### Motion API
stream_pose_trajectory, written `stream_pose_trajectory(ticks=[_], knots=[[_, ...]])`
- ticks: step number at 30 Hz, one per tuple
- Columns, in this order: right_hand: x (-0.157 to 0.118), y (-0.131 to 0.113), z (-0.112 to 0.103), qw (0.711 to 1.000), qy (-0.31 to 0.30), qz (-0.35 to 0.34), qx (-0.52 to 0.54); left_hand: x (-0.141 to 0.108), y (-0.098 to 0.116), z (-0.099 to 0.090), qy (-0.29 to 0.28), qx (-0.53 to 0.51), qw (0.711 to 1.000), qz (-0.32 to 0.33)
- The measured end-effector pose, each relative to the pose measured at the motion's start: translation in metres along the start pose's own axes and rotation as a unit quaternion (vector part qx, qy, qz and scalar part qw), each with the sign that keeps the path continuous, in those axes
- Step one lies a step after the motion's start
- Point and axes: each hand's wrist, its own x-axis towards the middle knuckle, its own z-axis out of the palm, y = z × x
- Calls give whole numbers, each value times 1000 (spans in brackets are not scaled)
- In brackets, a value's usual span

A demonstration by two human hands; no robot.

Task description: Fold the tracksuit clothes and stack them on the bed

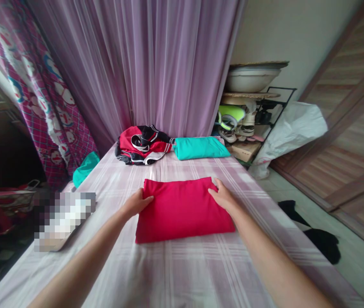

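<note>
"Crimson cloth (182,214), folded into a flat, wide block, lies squarely in front of the person on a checked sheet (182,278). How are the two hands placed?"

"One at each side. The left grip (135,202) is clamped on the near person's-left edge of it, thumb on top, the other fingers mostly hidden."

"And the opposite one?"

"The right grip (223,198) is clamped by the far right corner, thumb on the fabric, one fingertip showing just past the edge."

"What lies beyond?"

"A turquoise folded cloth (201,148), near the far end. Just left of it sits a crumpled red, black and white garment (126,141); whether they touch, I can't tell."

"Anything along the left side?"

"A pixelated object (66,220), too masked to name, and farther up, a teal cloth (85,169)."

"And at the back?"

"A purple curtain (182,64) hangs there; to its right are shoes (248,130), with a pale basin (249,80) above them and a white bag (291,128) nearby"
</note>
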Motion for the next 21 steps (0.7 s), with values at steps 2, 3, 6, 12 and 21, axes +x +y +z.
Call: stream_pose_trajectory(ticks=[2, 3, 6, 12, 21], knots=[[-5, -7, 4, 995, 18, -26, -94, -15, -1, -7, 16, 70, 997, -4], [-9, -13, 5, 989, 38, -56, -130, -20, 4, -11, 40, 107, 993, 11], [-23, -40, 4, 964, 92, -168, -185, -29, 35, -16, 130, 205, 962, 127], [-42, -83, 18, 934, -17, -255, -250, -24, 86, 30, 115, 240, 934, 237], [-45, -58, 41, 920, -165, -192, -300, -31, 49, 72, 127, 230, 952, 158]])
